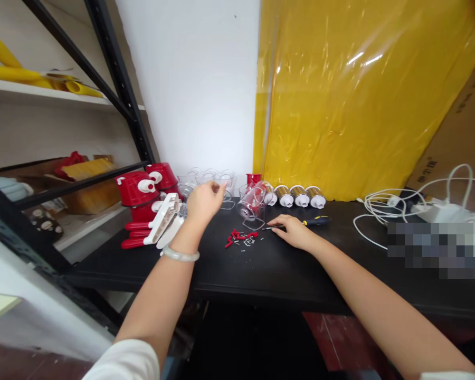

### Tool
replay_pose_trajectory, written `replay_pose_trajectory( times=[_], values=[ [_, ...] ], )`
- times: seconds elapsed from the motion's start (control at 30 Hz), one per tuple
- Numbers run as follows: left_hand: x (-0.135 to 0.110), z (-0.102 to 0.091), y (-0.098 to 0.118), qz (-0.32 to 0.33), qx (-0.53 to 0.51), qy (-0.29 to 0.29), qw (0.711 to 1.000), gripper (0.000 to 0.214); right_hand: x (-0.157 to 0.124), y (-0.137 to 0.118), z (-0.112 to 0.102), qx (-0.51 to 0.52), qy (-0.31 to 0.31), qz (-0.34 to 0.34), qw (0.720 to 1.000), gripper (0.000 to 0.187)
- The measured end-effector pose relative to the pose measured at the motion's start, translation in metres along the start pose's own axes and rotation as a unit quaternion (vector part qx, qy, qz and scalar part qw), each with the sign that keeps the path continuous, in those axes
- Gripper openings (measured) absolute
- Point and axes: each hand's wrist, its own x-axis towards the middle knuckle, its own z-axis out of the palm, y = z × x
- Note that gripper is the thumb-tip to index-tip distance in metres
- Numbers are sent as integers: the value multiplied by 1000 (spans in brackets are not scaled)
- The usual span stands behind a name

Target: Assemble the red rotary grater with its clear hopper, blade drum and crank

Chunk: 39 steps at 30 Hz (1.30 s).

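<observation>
My left hand (206, 200) is raised over the black table, its fingers curled together before a row of clear plastic cups (209, 179). Whatever it may hold is too small or hidden to tell. My right hand (292, 231) is low at the tabletop, fingers closed around the shaft of a screwdriver (319, 220). The dark blue and yellow handle shows behind the hand; the thin tip points left. Between my hands lie small red plastic parts (233, 237) and loose screws (248, 241). Just behind them is a clear plastic housing (250, 203) with red inside.
White-ended grater drums (298, 196) line the back right. Red housings (136, 190) and white arms with red handles (162, 221) sit at the left, beside a black-framed shelf (130, 113). White cables (383, 203) and a power strip (439, 211) lie at the right.
</observation>
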Motion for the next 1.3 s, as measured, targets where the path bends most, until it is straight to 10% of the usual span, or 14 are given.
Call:
replay_pose_trajectory(
  times=[0.17, 0.37, 0.83, 1.3],
  values=[
    [14, -34, -40, -47, 205, -52, 976, 39, 0, 0, 1, -6, 0, -3, 1000, 22],
    [-4, -8, -71, 32, 307, -139, 941, 39, -1, -3, -1, -8, -2, -4, 1000, 21],
    [-16, 18, -80, 65, 262, -166, 949, 17, 0, -6, -4, 0, -8, 7, 1000, 21],
    [-17, -15, -78, 135, 164, -119, 970, 32, 0, -8, -4, 2, -11, 15, 1000, 21]
  ],
)
